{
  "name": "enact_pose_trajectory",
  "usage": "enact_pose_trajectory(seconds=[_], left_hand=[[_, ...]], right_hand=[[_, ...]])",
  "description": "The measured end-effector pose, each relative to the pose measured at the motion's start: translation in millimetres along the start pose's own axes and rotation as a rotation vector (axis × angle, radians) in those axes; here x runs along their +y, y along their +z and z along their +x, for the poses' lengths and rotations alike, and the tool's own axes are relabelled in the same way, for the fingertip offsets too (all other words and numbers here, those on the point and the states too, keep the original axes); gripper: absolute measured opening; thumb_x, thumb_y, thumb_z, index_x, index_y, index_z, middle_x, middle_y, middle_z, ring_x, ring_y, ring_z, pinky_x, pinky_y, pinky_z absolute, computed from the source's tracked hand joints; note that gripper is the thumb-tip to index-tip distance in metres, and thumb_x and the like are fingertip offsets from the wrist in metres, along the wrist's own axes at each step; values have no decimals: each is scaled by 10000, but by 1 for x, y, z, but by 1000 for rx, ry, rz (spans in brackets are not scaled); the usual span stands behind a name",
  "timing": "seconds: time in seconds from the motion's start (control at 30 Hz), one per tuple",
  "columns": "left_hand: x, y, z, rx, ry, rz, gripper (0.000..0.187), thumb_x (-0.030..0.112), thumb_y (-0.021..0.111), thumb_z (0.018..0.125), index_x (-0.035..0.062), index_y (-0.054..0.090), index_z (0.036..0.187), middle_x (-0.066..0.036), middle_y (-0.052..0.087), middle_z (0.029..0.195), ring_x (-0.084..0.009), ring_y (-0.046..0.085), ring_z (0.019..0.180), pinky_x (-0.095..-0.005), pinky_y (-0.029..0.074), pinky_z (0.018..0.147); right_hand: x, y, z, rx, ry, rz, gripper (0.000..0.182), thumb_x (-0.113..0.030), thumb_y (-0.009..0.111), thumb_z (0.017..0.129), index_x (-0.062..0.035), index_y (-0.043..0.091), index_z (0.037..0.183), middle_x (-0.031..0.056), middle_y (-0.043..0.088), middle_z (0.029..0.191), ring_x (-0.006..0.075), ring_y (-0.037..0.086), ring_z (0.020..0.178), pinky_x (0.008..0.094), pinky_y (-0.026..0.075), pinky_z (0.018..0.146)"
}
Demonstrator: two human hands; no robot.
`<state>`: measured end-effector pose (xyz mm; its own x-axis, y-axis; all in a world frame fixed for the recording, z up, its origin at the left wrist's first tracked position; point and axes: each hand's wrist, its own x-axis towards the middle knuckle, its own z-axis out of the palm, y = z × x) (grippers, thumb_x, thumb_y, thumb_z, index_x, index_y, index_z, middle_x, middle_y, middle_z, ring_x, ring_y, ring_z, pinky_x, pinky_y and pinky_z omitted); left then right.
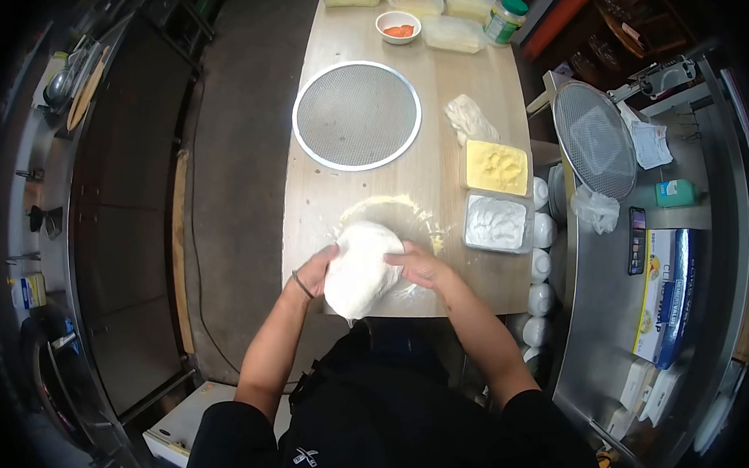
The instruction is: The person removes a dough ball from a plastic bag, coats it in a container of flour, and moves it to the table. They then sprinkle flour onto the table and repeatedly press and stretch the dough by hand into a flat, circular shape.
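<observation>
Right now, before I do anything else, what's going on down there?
A person has a round of pale dough in both bare hands at the near edge of the table. The left hand grips the dough by its left edge, and the right hand by its right, thumb on top. Loose powder dusts the tabletop just beyond. The round mesh screen lies farther up the table, with yellow powder and white powder off to the right.

This is a kitchen, shown by dough [361, 264], a mesh screen [356, 116], a cling-wrap box [652, 304] and a steel counter [598, 332].
</observation>
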<state>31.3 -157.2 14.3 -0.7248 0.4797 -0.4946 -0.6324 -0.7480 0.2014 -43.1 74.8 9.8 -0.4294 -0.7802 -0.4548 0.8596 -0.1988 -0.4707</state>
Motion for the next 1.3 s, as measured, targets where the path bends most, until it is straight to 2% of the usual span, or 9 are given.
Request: enact_pose_trajectory(seconds=[0.3,0.37,0.43,0.5,0.63,0.73,0.83,0.93,1.3], left_hand=[[16,35,-22,176,187,314,340,110,660,873,-57,591,1161,-127,663,1073,-202,650,973,-319,512,889],[28,58,-24,223,344,945,242,83,676,860,-52,659,1060,-112,688,1004,-187,659,948,-309,513,875],[31,76,-24,233,350,1057,184,18,679,824,-17,697,1004,-105,707,985,-188,667,952,-300,505,882],[25,76,-16,81,693,1447,269,-56,640,775,42,709,1016,-110,707,1010,-229,672,965,-309,513,882],[-17,23,1,92,719,1885,459,-112,566,715,126,682,1090,-121,658,1121,-290,565,1157,-397,427,1021],[-36,2,15,105,675,1996,444,-41,559,745,76,623,1169,-158,589,1234,-331,492,1233,-435,372,1057],[-51,-4,50,132,798,2072,494,121,528,829,10,489,1309,-185,423,1411,-345,373,1328,-456,290,1098],[-57,-5,65,341,553,2269,632,317,388,918,-42,274,1426,-200,183,1536,-334,186,1422,-480,129,1148],[-33,9,73,400,484,2275,676,307,437,880,-29,256,1438,-199,231,1520,-328,213,1414,-481,168,1140]], right_hand=[[-23,10,-64,299,-144,-70,364,-104,694,840,85,597,1135,126,657,1056,174,618,969,294,496,833],[-57,17,-70,335,-148,-878,243,-72,671,849,50,653,1058,108,673,997,150,615,970,283,495,835],[-63,10,-66,373,-98,-951,172,-7,634,818,24,679,981,101,692,973,187,618,1000,300,490,870],[-53,-12,-51,91,-636,-1074,211,17,612,765,13,675,966,107,684,1049,248,590,1089,342,465,924],[-10,-20,-60,179,-562,-1582,310,-25,663,754,-27,667,1064,125,631,1180,306,490,1235,399,360,1063],[12,-15,-52,186,-364,-1650,287,-47,601,789,-39,656,1070,136,559,1285,307,433,1283,428,349,1061],[33,5,-18,409,-655,-1738,453,-281,574,881,-28,549,1256,168,421,1417,326,333,1352,438,275,1108],[51,0,6,503,-522,-1818,714,-456,510,893,0,338,1416,210,251,1503,357,215,1401,457,194,1137],[9,16,30,529,-213,-1808,809,-586,386,914,22,287,1438,196,233,1518,366,178,1413,450,136,1154]])
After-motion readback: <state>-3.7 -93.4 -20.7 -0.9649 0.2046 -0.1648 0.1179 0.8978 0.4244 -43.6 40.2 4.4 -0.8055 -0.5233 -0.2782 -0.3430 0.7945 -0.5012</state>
